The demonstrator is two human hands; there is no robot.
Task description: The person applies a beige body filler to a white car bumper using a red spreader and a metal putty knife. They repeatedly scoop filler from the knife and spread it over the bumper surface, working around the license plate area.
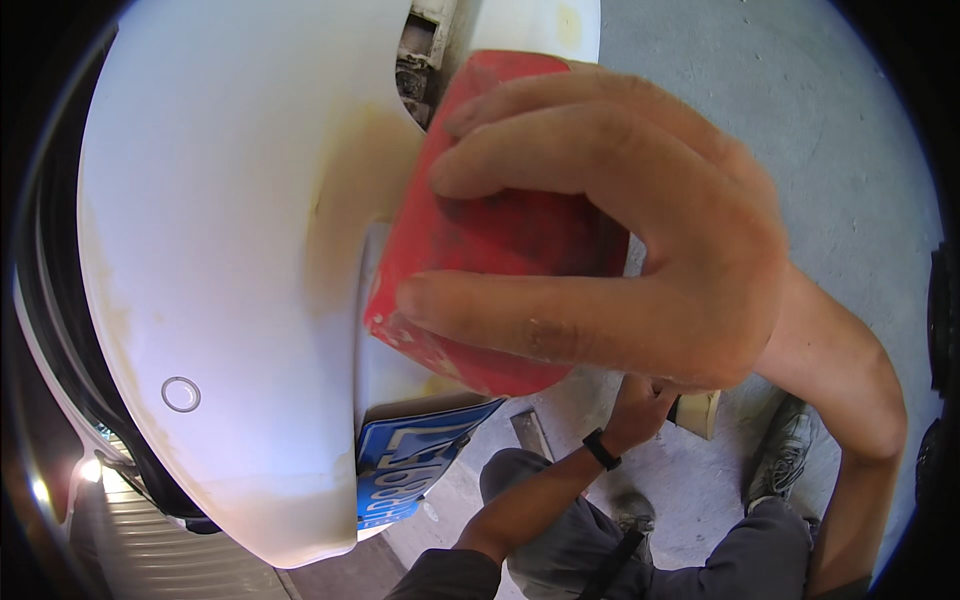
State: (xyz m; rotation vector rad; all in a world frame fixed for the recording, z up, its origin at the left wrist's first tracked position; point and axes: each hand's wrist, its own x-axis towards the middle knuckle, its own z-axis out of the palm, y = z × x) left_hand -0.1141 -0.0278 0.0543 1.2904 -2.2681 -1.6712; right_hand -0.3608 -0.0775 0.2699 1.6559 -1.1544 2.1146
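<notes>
My right hand [650, 230] grips a worn red sanding block [520, 235], thumb on the near side and fingers over the far side. The block is large in view, over the edge of a white car bumper [220, 230]; whether it touches the bumper I cannot tell. Tan, sanded-looking patches [365, 170] mark the white paint beside it. Lower down, my left hand [640, 412], with a black band on its wrist, is closed. A cream-coloured block-like piece [697, 414] shows beside its fingers, partly hidden; the hand seems to hold it.
A blue licence plate [420, 455] is fixed to the bumper below the red block. A round sensor ring [181, 394] sits in the bumper's left part. Dark fittings show in an opening [420, 60] at the top. Grey concrete floor [800, 130] lies to the right, with my shoes [782, 450] below.
</notes>
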